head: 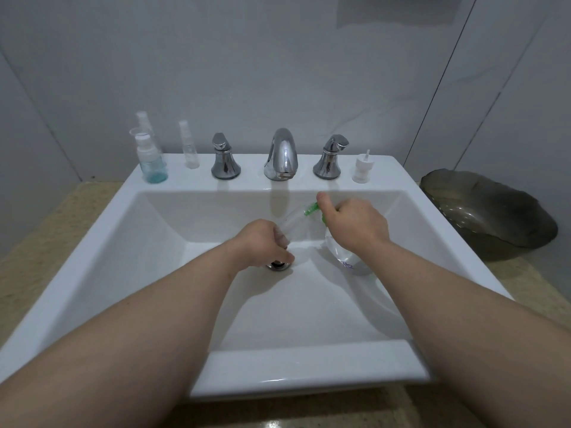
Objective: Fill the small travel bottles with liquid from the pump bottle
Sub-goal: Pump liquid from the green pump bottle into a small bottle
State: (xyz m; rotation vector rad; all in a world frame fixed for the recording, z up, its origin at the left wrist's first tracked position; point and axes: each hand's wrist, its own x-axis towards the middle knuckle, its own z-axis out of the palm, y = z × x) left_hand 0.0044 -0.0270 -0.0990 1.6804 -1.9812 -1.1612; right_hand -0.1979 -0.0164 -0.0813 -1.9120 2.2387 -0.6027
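White sink [309, 362], beige counter [46, 242], grey wall [247, 72], L grip [262, 242] round travel bottle [293, 219], R grip [355, 225] round pump bottle [346, 257]

Soft, cool, even light fills the scene, moderately bright. Glare streaks the chrome spout [281, 156] and the near rim of the sink [278, 366]. Faint, diffuse shadows of the forearms lie in the basin. The clear travel bottle [292, 220] and pump bottle [346, 257] look smeared and pale against the white. Wide-angle distortion bows the sink's edges and the wall seams at left and right.
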